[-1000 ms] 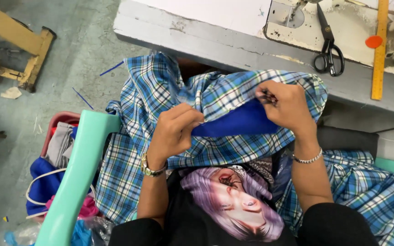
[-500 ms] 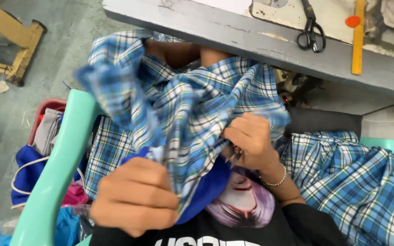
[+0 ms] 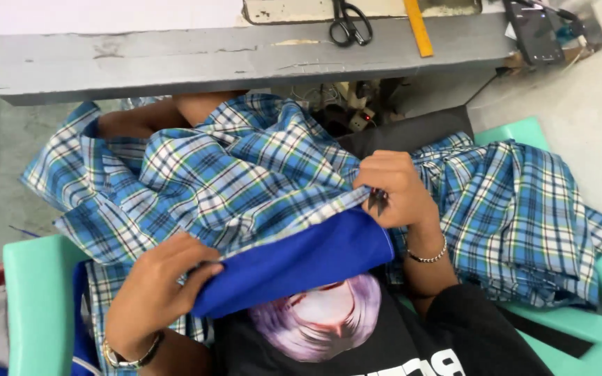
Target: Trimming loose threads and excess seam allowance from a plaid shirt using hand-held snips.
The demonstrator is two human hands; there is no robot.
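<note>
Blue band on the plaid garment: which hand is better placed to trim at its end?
Right, probably. The right hand pinches the plaid garment at the end of the blue band, with small dark snips in its fingers. The left hand grips the band's other end, holding it taut.

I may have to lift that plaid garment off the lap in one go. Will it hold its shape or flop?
The plaid garment will probably flop: it already lies in soft folds over the lap. Lifted from one spot, the rest would likely hang and trail. The solid blue band between the left hand and right hand looks slightly firmer, yet still bends.
</note>
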